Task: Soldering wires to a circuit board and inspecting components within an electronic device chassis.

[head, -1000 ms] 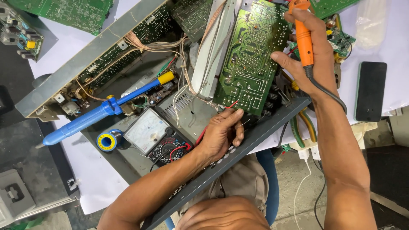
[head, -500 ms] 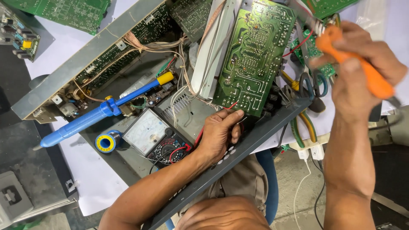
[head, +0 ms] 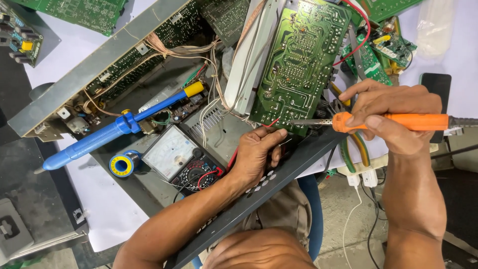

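My right hand [head: 393, 114] grips an orange-handled soldering iron [head: 393, 121] held level, its metal tip pointing left at the lower edge of a green circuit board [head: 303, 60]. My left hand [head: 256, 154] rests just below that board edge, fingers pinched on a thin wire, with a red wire [head: 273, 123] running past them. The board stands tilted up out of an opened grey metal chassis [head: 94, 65].
A blue desoldering pump with a yellow tip [head: 119, 127], a solder spool [head: 122, 164] and an analog multimeter [head: 181, 162] lie left of my left hand. More green boards [head: 383, 47] and a black phone [head: 435, 84] sit at the right. Cables hang below.
My right hand has come down from the board's top right and turned the soldering iron level, bringing its tip to the board's lower edge. My left hand has stayed in place.
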